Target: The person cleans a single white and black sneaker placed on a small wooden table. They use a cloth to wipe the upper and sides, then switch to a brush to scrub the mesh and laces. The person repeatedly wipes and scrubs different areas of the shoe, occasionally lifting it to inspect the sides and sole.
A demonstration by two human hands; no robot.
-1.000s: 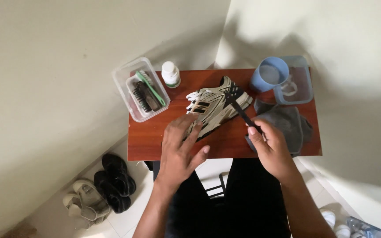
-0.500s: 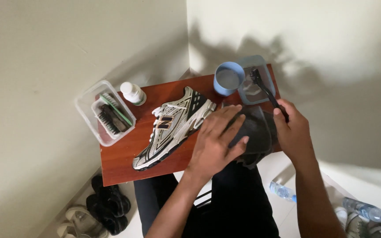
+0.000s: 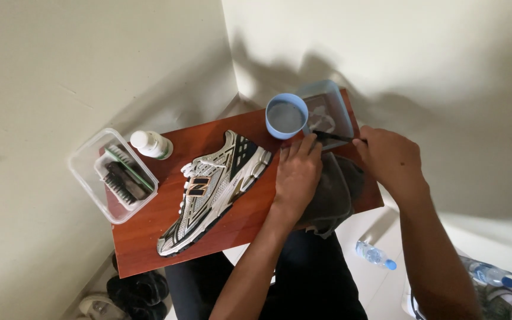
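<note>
Closest to us, our dark-trousered lap (image 3: 303,278) fills the gap below the small reddish-brown table (image 3: 149,243). On the floor to the right lie plastic water bottles (image 3: 374,255), and under the table's left end we see dark and pale shoes (image 3: 131,293).

On the table's near right part a grey cloth (image 3: 336,195) lies bunched, drooping over the edge. Our left hand (image 3: 297,172) rests on it palm down, fingers stretched toward the blue cup (image 3: 285,117) and almost touching its side; it grips nothing that we can see. Our right hand (image 3: 389,157) is closed around the dark handle of a small brush (image 3: 334,137), whose far end points left, over the clear tub (image 3: 342,106); its bristle end sits behind our left fingertips, so we cannot tell what it touches.

Left of the left hand, apart from it, a silver, white and black sneaker (image 3: 217,189) lies diagonally across the middle of the table, toe toward the near left, heel toward the cup.

Farther left stands a small white bottle (image 3: 151,144), and beside it, overhanging the table's left end, a clear plastic container (image 3: 84,172) holding brushes (image 3: 122,178), one with a green back.

At the far right corner the blue cup stands just beside the clear tub, against the pale walls (image 3: 90,65).
</note>
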